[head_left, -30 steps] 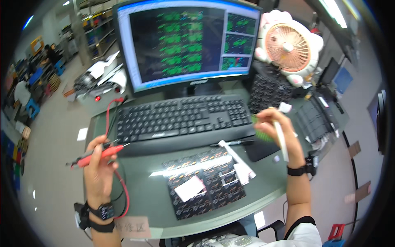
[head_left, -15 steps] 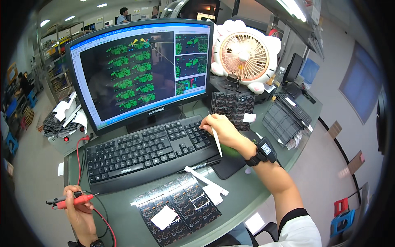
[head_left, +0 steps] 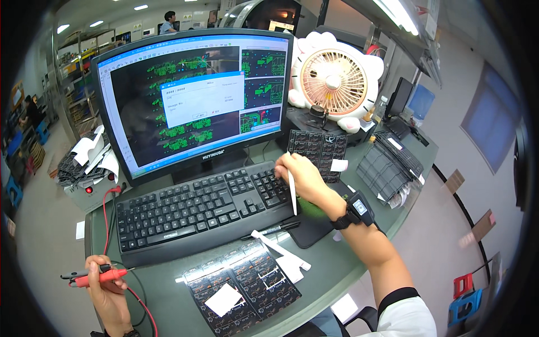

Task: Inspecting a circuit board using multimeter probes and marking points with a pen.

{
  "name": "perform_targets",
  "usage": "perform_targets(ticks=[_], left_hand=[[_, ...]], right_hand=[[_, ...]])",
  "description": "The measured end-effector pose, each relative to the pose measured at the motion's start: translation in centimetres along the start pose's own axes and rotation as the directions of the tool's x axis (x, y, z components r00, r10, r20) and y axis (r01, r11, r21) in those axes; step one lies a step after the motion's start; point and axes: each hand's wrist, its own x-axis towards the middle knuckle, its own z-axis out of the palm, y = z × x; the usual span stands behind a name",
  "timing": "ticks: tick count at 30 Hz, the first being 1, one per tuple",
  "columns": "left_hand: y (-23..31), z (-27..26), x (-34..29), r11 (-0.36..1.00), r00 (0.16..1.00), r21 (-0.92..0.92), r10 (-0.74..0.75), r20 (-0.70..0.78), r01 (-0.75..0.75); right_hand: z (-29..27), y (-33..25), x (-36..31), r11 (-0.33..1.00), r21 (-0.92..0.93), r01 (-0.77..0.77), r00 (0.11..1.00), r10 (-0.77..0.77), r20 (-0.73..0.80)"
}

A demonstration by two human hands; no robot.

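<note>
My left hand point(head_left: 110, 303), at the lower left, is closed around a pair of test probes, one red point(head_left: 112, 275) and one black point(head_left: 104, 268). Their tips point right, above the desk's front left edge. A slim white stick-like tool point(head_left: 292, 196) is held in my right hand point(head_left: 303, 175), whose fingertips are over the number pad of the black keyboard point(head_left: 196, 205). Whether a key is pressed cannot be seen. On the monitor point(head_left: 208, 149), a white dialog box point(head_left: 205, 106) covers part of a green board layout.
A dark circuit board panel point(head_left: 258, 292) with a white paper slip point(head_left: 223, 300) lies in front of the keyboard, beside white strips point(head_left: 281, 250) and a black pen point(head_left: 272, 230). Another panel point(head_left: 317, 150) leans below the fan point(head_left: 332, 78). Stacked boards point(head_left: 390, 168) stand right.
A white dialog box has opened on the monitor over the board layout. Both hands stay in nearly the same place, still holding the probes and the white stick.
</note>
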Motion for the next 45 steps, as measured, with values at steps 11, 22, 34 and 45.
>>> perform_targets(ticks=[11, 22, 34, 45], left_hand=[[0.2, 0.5, 0.3, 1.0, 1.0, -0.017, -0.014, -0.013, 0.013], [-0.3, 0.8, -0.4, 0.994, 0.975, -0.028, -0.102, 0.196, 0.11], [-2.2, 5.3, 1.6, 0.957, 0.869, 0.288, -0.119, 0.481, -0.028], [-5.2, 4.2, 1.8, 0.742, 0.827, 0.491, 0.151, 0.541, -0.456]], right_hand=[[0.8, 0.3, 0.5, 0.998, -0.035, 0.042, 0.998, -0.044, -0.042], [-1.4, -3.1, -4.3, 0.984, 0.053, 0.169, 0.986, -0.169, -0.009], [-3.8, -7.4, -3.6, 0.9, 0.433, -0.051, 0.999, 0.046, 0.022], [-0.1, -10.6, -6.0, 0.912, 0.384, 0.146, 0.951, -0.235, 0.198]])
